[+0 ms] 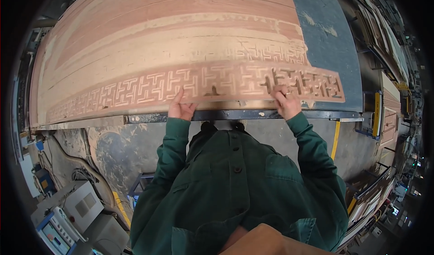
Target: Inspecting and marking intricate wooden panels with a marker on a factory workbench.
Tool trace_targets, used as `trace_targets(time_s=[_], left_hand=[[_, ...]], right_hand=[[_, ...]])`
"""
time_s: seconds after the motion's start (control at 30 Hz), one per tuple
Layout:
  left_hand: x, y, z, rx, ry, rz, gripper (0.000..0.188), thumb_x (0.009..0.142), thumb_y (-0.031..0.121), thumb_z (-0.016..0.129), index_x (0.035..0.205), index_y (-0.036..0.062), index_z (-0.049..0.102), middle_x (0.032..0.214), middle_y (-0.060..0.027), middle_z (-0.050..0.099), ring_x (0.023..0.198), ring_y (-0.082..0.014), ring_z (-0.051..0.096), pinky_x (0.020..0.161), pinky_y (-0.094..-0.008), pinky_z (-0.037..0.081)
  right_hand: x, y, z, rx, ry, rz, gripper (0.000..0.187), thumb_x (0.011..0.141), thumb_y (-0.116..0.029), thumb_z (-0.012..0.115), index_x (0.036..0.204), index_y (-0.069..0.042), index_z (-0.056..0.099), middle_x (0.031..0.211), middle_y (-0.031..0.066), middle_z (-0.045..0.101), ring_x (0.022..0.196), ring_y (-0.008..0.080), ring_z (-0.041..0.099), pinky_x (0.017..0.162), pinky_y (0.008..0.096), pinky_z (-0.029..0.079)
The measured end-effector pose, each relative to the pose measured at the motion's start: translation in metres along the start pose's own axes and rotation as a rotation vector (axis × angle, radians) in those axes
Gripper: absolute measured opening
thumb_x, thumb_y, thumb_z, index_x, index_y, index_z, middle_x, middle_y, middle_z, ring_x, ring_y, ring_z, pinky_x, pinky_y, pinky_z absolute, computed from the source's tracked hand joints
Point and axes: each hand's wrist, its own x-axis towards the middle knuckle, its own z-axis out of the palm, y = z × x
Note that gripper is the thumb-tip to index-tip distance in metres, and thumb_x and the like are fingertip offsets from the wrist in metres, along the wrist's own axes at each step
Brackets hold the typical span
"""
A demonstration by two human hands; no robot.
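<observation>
A long, narrow wooden fretwork panel (149, 101) lies along the table's near edge, cut with a repeating geometric lattice. Its right end reaches over the bare blue-grey table surface. At the panel's near edge, my left hand (182, 108) grips it, one finger resting on top and the others partly hidden. My right hand (288, 103) has its bent fingers over the same edge farther right, at the cut-outs. Whether it also pinches a small loose piece cannot be made out. Dark openings show through the lattice near my right hand; elsewhere pale dust fills many grooves.
Behind the panel a large reddish board (181, 15), dusted with sawdust, covers most of the blue-grey table (329, 33). A control console with a screen (55, 237) stands at lower left, near a hose (74, 158). Racks of boards (377, 24) line the right side.
</observation>
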Motion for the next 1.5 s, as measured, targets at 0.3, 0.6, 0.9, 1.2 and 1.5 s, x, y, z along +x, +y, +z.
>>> trace_targets(time_s=[0.3, 0.6, 0.9, 1.2, 1.5], left_hand=[[0.019, -0.043, 0.002, 0.072, 0.074, -0.149, 0.037, 0.076, 0.023, 0.058, 0.106, 0.0061, 0.044, 0.101, -0.0115, 0.053, 0.095, -0.026, 0.051, 0.08, -0.0393, 0.044], [0.022, -0.045, -0.005, 0.071, 0.029, -0.184, 0.033, 0.077, 0.023, 0.057, 0.105, 0.0087, 0.047, 0.101, -0.0099, 0.055, 0.094, -0.0242, 0.052, 0.08, -0.0394, 0.044], [0.021, -0.045, -0.007, 0.089, -0.005, -0.181, 0.034, 0.077, 0.024, 0.056, 0.106, 0.0086, 0.047, 0.101, -0.0105, 0.054, 0.095, -0.0249, 0.052, 0.081, -0.0402, 0.043], [0.017, -0.041, 0.0, 0.068, 0.025, -0.172, 0.033, 0.078, 0.022, 0.055, 0.107, 0.0071, 0.046, 0.103, -0.0118, 0.054, 0.097, -0.0267, 0.051, 0.081, -0.0424, 0.043], [0.015, -0.041, 0.0, 0.049, 0.009, -0.174, 0.033, 0.079, 0.023, 0.054, 0.107, 0.0071, 0.046, 0.103, -0.0115, 0.054, 0.097, -0.0263, 0.051, 0.079, -0.0413, 0.044]], right_hand=[[-0.006, -0.006, 0.013, -0.1, -0.153, 0.101, 0.045, 0.06, -0.017, 0.063, 0.103, -0.012, 0.049, 0.099, 0.0032, 0.049, 0.093, 0.0278, 0.045, 0.085, 0.0377, 0.032], [0.017, -0.028, 0.053, 0.192, -0.116, 0.099, 0.05, 0.056, -0.024, 0.068, 0.1, -0.01, 0.05, 0.102, 0.0043, 0.047, 0.097, 0.0274, 0.043, 0.084, 0.0355, 0.033], [0.022, -0.038, 0.062, 0.08, -0.194, 0.079, 0.052, 0.057, -0.024, 0.067, 0.102, -0.004, 0.048, 0.103, 0.0077, 0.045, 0.098, 0.0254, 0.042, 0.084, 0.0372, 0.034], [0.028, -0.032, 0.059, -0.035, -0.238, -0.025, 0.055, 0.058, -0.026, 0.066, 0.106, -0.008, 0.046, 0.104, 0.0043, 0.044, 0.097, 0.0239, 0.043, 0.081, 0.0347, 0.037], [0.026, -0.036, 0.052, 0.074, -0.174, 0.027, 0.064, 0.058, -0.024, 0.068, 0.114, -0.009, 0.041, 0.108, 0.0076, 0.043, 0.098, 0.0299, 0.042, 0.083, 0.0375, 0.035]])
